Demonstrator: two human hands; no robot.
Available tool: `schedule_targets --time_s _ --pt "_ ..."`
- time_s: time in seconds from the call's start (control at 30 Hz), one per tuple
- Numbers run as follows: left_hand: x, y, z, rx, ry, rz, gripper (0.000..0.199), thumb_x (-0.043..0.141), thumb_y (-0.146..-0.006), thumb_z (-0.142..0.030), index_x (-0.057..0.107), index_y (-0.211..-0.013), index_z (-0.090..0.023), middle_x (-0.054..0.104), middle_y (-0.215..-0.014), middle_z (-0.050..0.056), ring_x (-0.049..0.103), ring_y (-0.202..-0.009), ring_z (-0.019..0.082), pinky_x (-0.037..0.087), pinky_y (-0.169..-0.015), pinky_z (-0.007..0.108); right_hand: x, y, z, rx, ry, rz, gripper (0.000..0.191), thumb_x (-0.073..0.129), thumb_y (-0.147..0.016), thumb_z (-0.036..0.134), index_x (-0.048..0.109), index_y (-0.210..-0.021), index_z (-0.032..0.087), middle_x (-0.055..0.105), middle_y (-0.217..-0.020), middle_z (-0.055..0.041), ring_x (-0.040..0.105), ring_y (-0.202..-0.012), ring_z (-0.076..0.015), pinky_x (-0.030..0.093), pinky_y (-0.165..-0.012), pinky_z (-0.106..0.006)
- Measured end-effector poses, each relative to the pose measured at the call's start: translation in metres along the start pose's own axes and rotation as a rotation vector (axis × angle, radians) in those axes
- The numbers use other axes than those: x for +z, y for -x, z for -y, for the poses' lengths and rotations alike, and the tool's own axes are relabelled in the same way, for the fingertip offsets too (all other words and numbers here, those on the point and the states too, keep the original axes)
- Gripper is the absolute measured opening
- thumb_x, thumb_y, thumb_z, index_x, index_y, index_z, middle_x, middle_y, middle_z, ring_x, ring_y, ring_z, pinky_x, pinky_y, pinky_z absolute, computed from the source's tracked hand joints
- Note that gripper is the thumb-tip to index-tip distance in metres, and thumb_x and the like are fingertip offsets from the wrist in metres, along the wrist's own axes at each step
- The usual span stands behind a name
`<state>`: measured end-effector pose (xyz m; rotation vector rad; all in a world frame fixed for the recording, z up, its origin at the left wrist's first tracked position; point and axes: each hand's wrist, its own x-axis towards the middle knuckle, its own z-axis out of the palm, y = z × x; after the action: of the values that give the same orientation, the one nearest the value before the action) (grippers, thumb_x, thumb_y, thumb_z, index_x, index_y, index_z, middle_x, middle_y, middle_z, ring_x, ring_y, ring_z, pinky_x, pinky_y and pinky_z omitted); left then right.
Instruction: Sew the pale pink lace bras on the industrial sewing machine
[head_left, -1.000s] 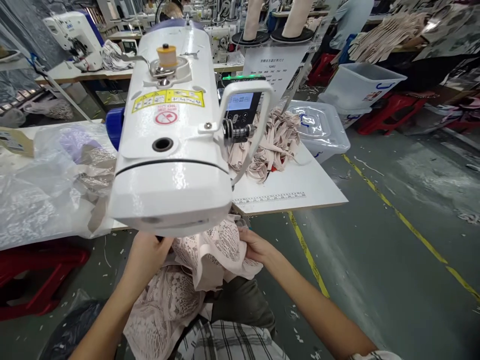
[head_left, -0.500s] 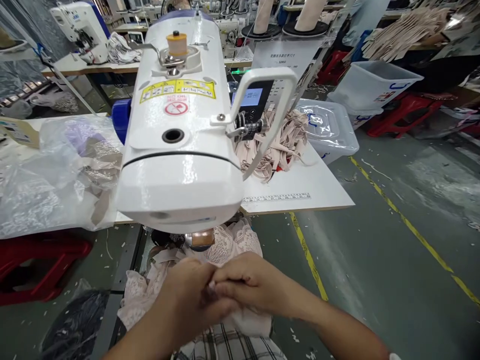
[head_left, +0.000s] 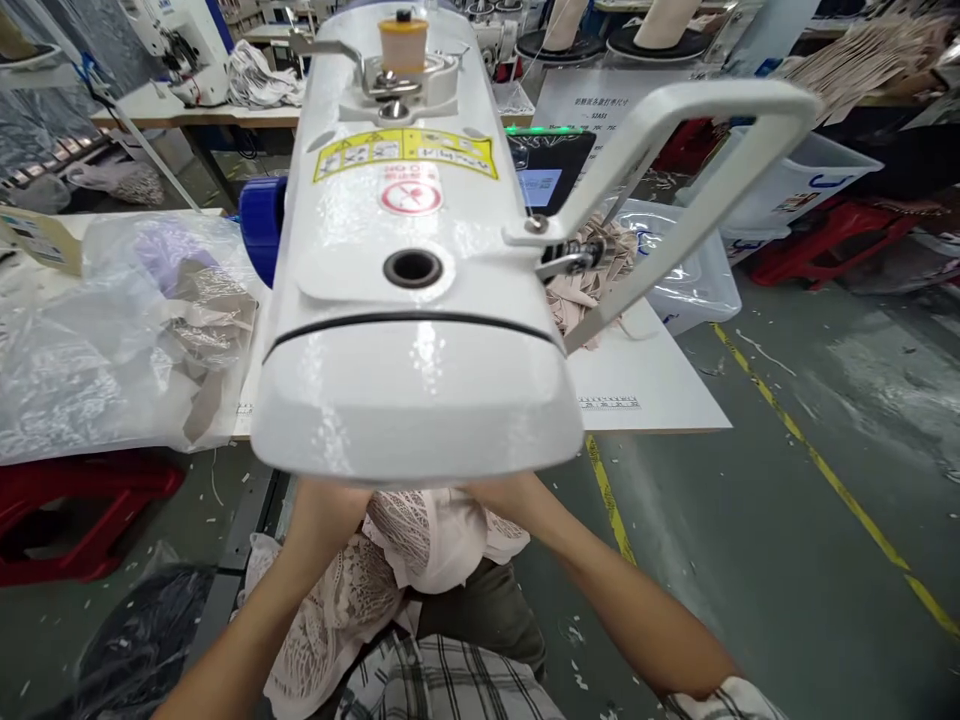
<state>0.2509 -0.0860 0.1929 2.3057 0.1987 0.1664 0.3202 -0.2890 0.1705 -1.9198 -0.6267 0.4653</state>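
A white sewing machine (head_left: 416, 400) fills the middle of the view, and its head covers the fingers of both my hands. My left hand (head_left: 330, 508) reaches beneath the left of the head, at the side of a pale pink lace bra (head_left: 446, 545). At the bra's other side, my right hand (head_left: 510, 497) goes under the machine too. The bra hangs between my hands with a smooth cup facing me; its upper part is hidden. More pale lace pieces (head_left: 337, 620) lie over my lap, left of the bra.
Clear plastic bags (head_left: 90, 350) cover the left tabletop. Beige strips (head_left: 592, 285) are heaped behind the machine's white lever (head_left: 697, 210), near a lidded plastic bin (head_left: 697, 290). A red stool (head_left: 90, 510) stands at lower left. Yellow tape (head_left: 810, 460) marks the floor.
My hands, pinched together in front of the machine before, have moved apart and forward under its head. The bra now shows between them. The view has shifted closer to the machine.
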Motion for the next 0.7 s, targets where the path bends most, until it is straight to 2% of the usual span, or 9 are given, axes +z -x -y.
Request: schedule_targets --time_s 0.1,0.27,0.37,0.43,0.5,0.53,0.6,0.67,0.7 --pt "0.0 -0.003 0.001 0.012 -0.026 -0.022 0.019 0.058 -0.078 -0.035 0.055 -0.064 -0.022 0.067 -0.072 0.003 0.062 -0.075 0.022 0.054 -0.081 0.038 -0.003 -0.001 0.003 0.049 0.024 -0.023 0.034 0.065 -0.087 0.047 0.061 -0.065 0.021 0.054 -0.06 -0.0013 0.057 -0.069 -0.0214 0.05 -0.067 -0.032" --pt "-0.001 -0.004 -0.002 0.018 0.042 0.003 0.014 0.058 -0.077 -0.03 0.056 -0.066 -0.022 0.067 -0.072 0.002 0.062 -0.074 0.02 0.053 -0.078 0.034 -0.001 -0.001 0.0 0.049 -0.008 -0.056 0.037 0.065 -0.085 0.051 0.06 -0.065 0.021 0.056 -0.061 -0.0006 0.056 -0.064 -0.0184 0.049 -0.061 -0.029" --pt "-0.004 0.0 0.004 -0.019 0.028 0.073 0.02 0.056 -0.081 -0.03 0.058 -0.063 -0.022 0.062 -0.058 0.0 0.059 -0.064 0.018 0.051 -0.066 0.029 0.003 0.001 -0.008 0.072 -0.049 -0.055 0.037 0.065 -0.084 0.052 0.061 -0.066 0.02 0.059 -0.064 -0.0005 0.058 -0.067 -0.0189 0.049 -0.063 -0.029" --pt "-0.006 0.006 0.012 -0.095 -0.058 0.101 0.034 0.054 -0.085 -0.036 0.054 -0.055 -0.022 0.047 -0.042 -0.002 0.051 -0.051 0.017 0.045 -0.053 0.027 0.005 0.004 -0.013 0.077 -0.086 -0.06 0.038 0.064 -0.085 0.053 0.059 -0.065 0.021 0.058 -0.064 -0.0003 0.058 -0.069 -0.019 0.047 -0.064 -0.028" --pt "-0.004 0.014 0.023 -0.164 -0.117 0.067 0.04 0.053 -0.088 -0.044 0.052 -0.054 -0.022 0.043 -0.042 -0.001 0.051 -0.049 0.017 0.04 -0.047 0.026 0.006 0.007 -0.018 0.084 -0.128 -0.069 0.04 0.062 -0.085 0.053 0.056 -0.063 0.02 0.055 -0.062 0.0 0.055 -0.068 -0.0178 0.044 -0.062 -0.027" --pt "-0.002 0.019 0.029 -0.181 -0.108 0.021 0.038 0.053 -0.089 -0.047 0.056 -0.061 -0.022 0.051 -0.05 0.001 0.057 -0.056 0.019 0.042 -0.049 0.026 0.007 0.01 -0.021 0.091 -0.15 -0.073 0.041 0.061 -0.086 0.053 0.054 -0.062 0.02 0.053 -0.062 0.0004 0.053 -0.065 -0.0165 0.041 -0.06 -0.026" --pt "0.008 0.033 0.042 -0.186 -0.03 -0.08 0.032 0.054 -0.089 -0.05 0.063 -0.092 -0.019 0.067 -0.085 0.009 0.066 -0.085 0.024 0.052 -0.063 0.029 0.008 0.014 -0.025 0.107 -0.186 -0.087 0.042 0.06 -0.087 0.051 0.051 -0.062 0.019 0.049 -0.061 0.0017 0.047 -0.06 -0.0132 0.035 -0.055 -0.024" --pt "0.023 0.052 0.056 -0.191 0.071 -0.124 0.044 0.054 -0.09 -0.05 0.052 -0.123 -0.02 0.062 -0.121 0.016 0.061 -0.113 0.028 0.055 -0.083 0.036 0.008 0.018 -0.029 0.122 -0.207 -0.104 0.042 0.059 -0.087 0.05 0.048 -0.062 0.018 0.044 -0.061 0.0033 0.041 -0.056 -0.0107 0.03 -0.053 -0.024" --pt "0.031 0.063 0.062 -0.196 0.116 -0.105 0.05 0.054 -0.091 -0.049 0.046 -0.132 -0.021 0.056 -0.131 0.017 0.058 -0.121 0.029 0.054 -0.09 0.04 0.008 0.02 -0.031 0.126 -0.214 -0.108 0.042 0.059 -0.087 0.049 0.046 -0.062 0.018 0.043 -0.061 0.0039 0.039 -0.056 -0.0101 0.029 -0.053 -0.023"
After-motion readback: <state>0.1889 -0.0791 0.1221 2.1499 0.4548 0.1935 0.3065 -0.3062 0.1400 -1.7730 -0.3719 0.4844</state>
